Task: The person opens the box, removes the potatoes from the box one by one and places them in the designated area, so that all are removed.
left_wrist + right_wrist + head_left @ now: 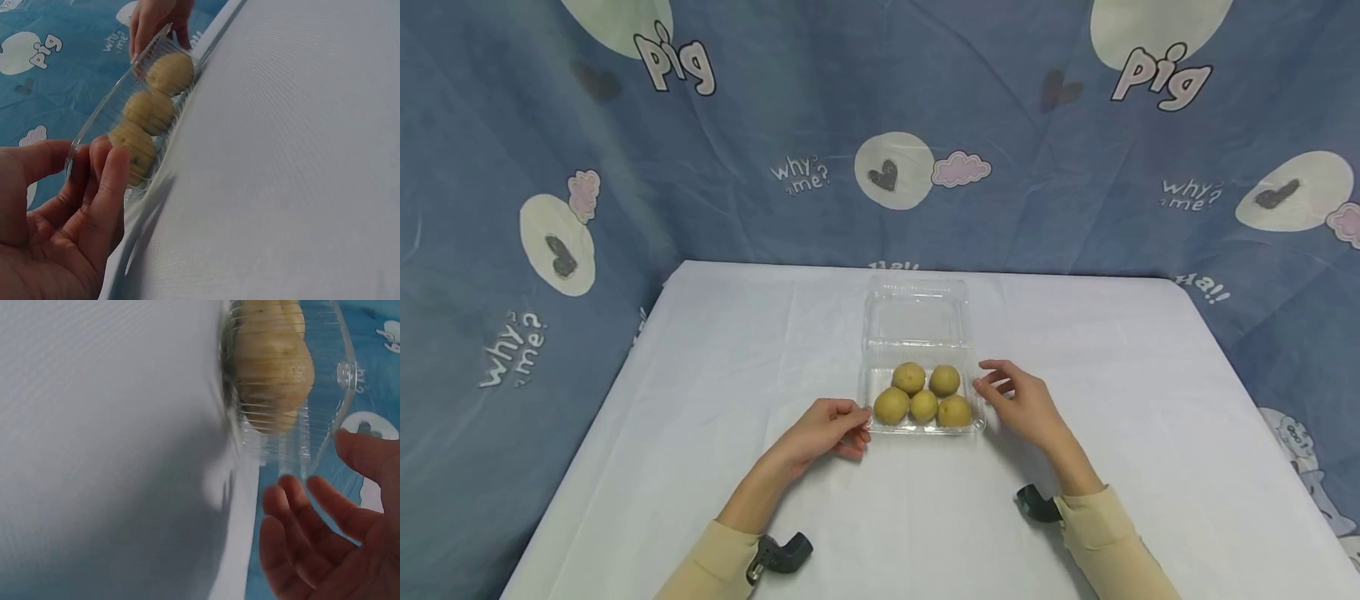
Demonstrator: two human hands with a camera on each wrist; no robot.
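Note:
A clear plastic clamshell box [867, 375] lies on the table with its lid [916, 317] folded back flat, away from me. Several round yellow potatoes [892, 406] sit in its near half. At the near left corner my left hand [827, 429] pinches the box's rim between thumb and fingers; the left wrist view shows this grip up close. My right hand [1021, 404] is beside the right edge, thumb tip at the rim and fingers loosely bent apart. In the right wrist view, the fingers [290, 540] stand off the box wall and hold nothing.
A white cloth covers the table [737, 333]. Behind it and along the sides hangs a blue printed curtain [760, 225]. Dark wrist cameras [786, 554] stick out from both sleeves, low over the table.

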